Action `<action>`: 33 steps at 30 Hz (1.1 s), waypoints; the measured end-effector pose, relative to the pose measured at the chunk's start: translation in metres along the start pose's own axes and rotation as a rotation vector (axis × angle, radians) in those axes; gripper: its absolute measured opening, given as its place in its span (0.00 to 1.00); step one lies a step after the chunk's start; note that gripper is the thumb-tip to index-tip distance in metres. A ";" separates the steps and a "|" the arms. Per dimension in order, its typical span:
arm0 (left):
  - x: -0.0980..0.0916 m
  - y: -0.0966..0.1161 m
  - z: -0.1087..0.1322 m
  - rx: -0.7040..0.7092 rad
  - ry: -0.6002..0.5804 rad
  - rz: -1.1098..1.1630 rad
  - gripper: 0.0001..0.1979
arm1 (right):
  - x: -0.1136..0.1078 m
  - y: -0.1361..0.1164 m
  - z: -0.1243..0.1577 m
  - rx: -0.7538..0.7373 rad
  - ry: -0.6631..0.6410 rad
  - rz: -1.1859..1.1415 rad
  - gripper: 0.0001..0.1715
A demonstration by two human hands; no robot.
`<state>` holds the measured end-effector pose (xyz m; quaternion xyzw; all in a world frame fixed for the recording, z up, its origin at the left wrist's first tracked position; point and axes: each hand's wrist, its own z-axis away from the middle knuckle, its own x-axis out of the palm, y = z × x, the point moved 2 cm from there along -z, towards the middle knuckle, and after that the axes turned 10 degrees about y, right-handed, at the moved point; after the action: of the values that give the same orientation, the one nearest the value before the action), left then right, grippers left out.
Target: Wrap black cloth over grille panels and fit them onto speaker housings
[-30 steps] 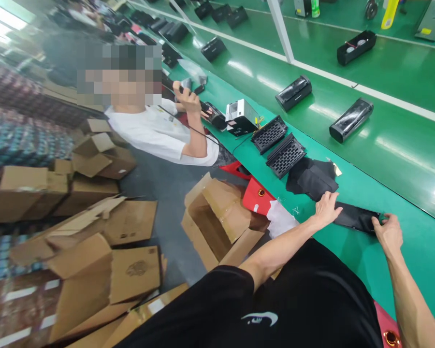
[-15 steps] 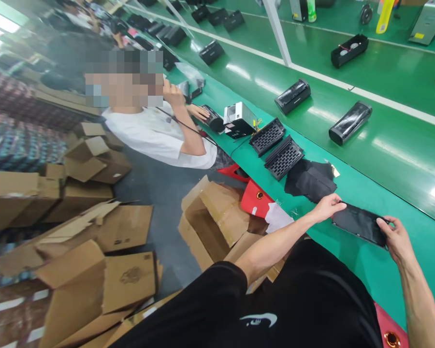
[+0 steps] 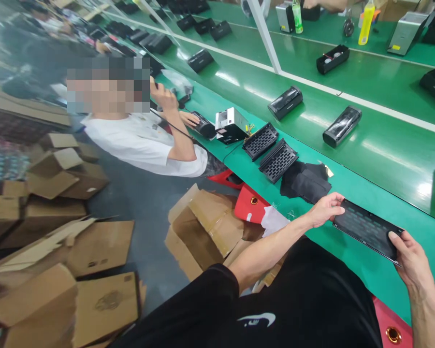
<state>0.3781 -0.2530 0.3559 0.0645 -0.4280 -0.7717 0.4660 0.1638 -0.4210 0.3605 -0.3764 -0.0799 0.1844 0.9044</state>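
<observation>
I hold a flat black perforated panel (image 3: 367,229) by its two ends, tilted up off the green workbench (image 3: 351,263). My left hand (image 3: 324,209) pinches its near-left end, fingers closed on it. My right hand (image 3: 411,258) grips the right end with the thumb on top. Just beyond the panel lies a pile of black fabric pieces (image 3: 304,181). Two black grille panels (image 3: 270,150) lie further along the bench.
A co-worker in a white shirt (image 3: 145,142) sits to the left at the same bench, hands raised by a small white unit (image 3: 232,125). Black speaker housings (image 3: 341,125) ride on the green conveyor. Open cardboard boxes (image 3: 206,227) and red bins (image 3: 250,203) crowd the floor.
The black panel lay on the bench under both hands; it has since been lifted and tilted towards me, showing its perforated face. My view has swung slightly right.
</observation>
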 end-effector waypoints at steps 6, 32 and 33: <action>0.001 0.002 0.006 0.031 0.036 0.010 0.25 | 0.000 0.001 0.012 -0.008 -0.028 -0.019 0.29; 0.003 0.015 0.027 0.399 0.043 -0.171 0.25 | -0.012 -0.004 0.037 -0.068 -0.198 0.124 0.52; 0.003 0.014 0.027 0.397 0.045 -0.173 0.26 | -0.013 -0.004 0.037 -0.073 -0.193 0.138 0.54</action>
<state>0.3722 -0.2422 0.3841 0.2089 -0.5538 -0.7077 0.3857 0.1428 -0.4044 0.3892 -0.3943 -0.1473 0.2784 0.8633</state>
